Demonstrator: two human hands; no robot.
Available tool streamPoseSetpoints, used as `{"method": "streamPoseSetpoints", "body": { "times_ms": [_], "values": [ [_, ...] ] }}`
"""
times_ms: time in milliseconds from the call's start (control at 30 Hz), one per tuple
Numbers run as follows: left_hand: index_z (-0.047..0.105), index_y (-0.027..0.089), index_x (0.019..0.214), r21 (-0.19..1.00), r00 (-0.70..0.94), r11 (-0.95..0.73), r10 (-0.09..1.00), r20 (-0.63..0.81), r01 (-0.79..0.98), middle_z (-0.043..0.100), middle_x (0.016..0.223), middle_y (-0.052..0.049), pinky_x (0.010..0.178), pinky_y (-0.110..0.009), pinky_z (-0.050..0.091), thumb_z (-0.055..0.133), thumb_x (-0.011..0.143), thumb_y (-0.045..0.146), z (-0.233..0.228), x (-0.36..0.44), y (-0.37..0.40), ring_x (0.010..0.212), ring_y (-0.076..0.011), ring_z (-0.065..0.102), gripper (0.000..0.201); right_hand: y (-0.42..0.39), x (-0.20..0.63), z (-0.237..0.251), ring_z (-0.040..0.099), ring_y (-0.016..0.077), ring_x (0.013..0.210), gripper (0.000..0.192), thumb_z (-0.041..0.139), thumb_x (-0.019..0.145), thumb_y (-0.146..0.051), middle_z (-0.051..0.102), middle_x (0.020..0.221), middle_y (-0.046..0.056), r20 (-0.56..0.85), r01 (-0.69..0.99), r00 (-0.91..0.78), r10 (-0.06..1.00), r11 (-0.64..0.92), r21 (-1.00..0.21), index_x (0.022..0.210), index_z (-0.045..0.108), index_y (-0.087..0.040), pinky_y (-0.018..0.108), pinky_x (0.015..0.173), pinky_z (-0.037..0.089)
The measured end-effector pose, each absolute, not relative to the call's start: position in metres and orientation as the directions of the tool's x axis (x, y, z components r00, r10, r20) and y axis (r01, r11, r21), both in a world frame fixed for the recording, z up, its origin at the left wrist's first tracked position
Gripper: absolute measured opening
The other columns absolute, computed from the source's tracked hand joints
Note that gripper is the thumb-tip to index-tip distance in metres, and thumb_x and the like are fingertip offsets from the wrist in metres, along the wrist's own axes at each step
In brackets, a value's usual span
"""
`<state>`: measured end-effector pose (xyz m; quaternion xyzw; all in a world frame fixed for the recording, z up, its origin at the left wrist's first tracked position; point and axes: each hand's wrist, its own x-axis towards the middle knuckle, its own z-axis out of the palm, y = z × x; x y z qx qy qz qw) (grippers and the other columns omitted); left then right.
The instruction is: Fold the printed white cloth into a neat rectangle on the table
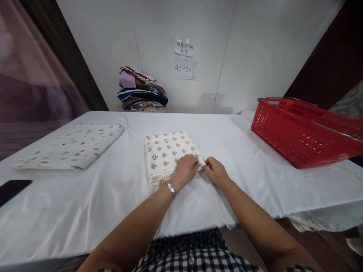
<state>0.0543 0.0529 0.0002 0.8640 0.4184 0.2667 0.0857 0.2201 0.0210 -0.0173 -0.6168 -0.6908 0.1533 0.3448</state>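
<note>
Nearest, left hand (pixel 185 169), silver bracelet (pixel 171 189) on the wrist, resting curled on the near right corner of a folded cream cloth printed with grey mushroom shapes (pixel 167 153), fingers pinching its edge. Just beside, right hand (pixel 216 172), fingertips closed on the same corner. Cloth flat on the white-covered table (pixel 113 196), near the middle. Farther left, a larger folded pale cloth with dark flecks (pixel 72 145). To the right, a red plastic basket (pixel 303 132). Against the wall, a stack of folded coloured fabrics (pixel 141 90); above, two paper notes (pixel 184 58).
</note>
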Motion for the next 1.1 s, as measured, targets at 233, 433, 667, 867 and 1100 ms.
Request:
{"method": "streamPoseSetpoints", "body": {
  "times_ms": [233, 433, 667, 867, 1100],
  "values": [
    [0.055, 0.018, 0.078, 0.223, 0.625, -0.73, 0.673, 0.395, 0.646, 0.057, 0.082, -0.004, 0.07, -0.031, 0.037, 0.046, 0.089, 0.019, 0.0011, 0.0547, 0.0498, 0.081, -0.0177, 0.05, 0.014, 0.0222, 0.2206, -0.0196, 0.044, 0.0124, 0.058, 0.006, 0.045, 0.073, -0.023, 0.051, 0.066, -0.004, 0.271, 0.76, 0.003, 0.962, 0.174, -0.626, 0.076, 0.049, -0.022, 0.024, 0.056, 0.031],
    [0.055, 0.018, 0.082, 0.252, 0.605, -0.715, 0.691, 0.395, 0.652, 0.057, 0.084, -0.003, 0.068, -0.031, 0.038, 0.053, 0.087, 0.03, -0.0023, 0.0542, 0.0501, 0.08, -0.0173, 0.051, 0.013, 0.0213, 0.2208, -0.019, 0.044, 0.0125, 0.059, 0.006, 0.045, 0.074, -0.024, 0.051, 0.066, -0.004, 0.274, 0.752, 0.002, 0.962, 0.179, -0.634, 0.077, 0.049, -0.022, 0.024, 0.056, 0.03],
    [0.055, 0.019, 0.08, 0.301, 0.563, -0.687, 0.72, 0.406, 0.662, 0.057, 0.083, -0.002, 0.07, -0.031, 0.038, 0.047, 0.09, 0.025, -0.0013, 0.0561, 0.0519, 0.08, -0.0166, 0.051, 0.014, 0.0198, 0.2213, -0.018, 0.043, 0.0122, 0.055, 0.007, 0.046, 0.075, -0.024, 0.048, 0.061, -0.006, 0.305, 0.72, 0.014, 0.952, 0.202, -0.664, 0.08, 0.05, -0.023, 0.024, 0.055, 0.032],
    [0.056, 0.019, 0.082, 0.297, 0.567, -0.692, 0.715, 0.409, 0.658, 0.057, 0.084, -0.003, 0.071, -0.031, 0.038, 0.043, 0.091, 0.023, -0.0011, 0.056, 0.0521, 0.081, -0.0169, 0.051, 0.017, 0.0198, 0.2208, -0.0167, 0.043, 0.0119, 0.054, 0.005, 0.047, 0.075, -0.024, 0.049, 0.06, -0.005, 0.319, 0.712, 0.013, 0.948, 0.215, -0.668, 0.076, 0.052, -0.022, 0.024, 0.054, 0.032],
    [0.055, 0.02, 0.086, 0.211, 0.618, -0.722, 0.68, 0.396, 0.659, 0.057, 0.087, -0.003, 0.07, -0.032, 0.038, 0.05, 0.088, 0.026, -0.0017, 0.0567, 0.0519, 0.084, -0.0184, 0.052, 0.008, 0.022, 0.2218, -0.0204, 0.046, 0.012, 0.056, 0.006, 0.047, 0.075, -0.023, 0.05, 0.062, -0.005, 0.324, 0.691, 0.0, 0.946, 0.234, -0.684, 0.077, 0.052, -0.022, 0.024, 0.056, 0.035]
  ]
}}
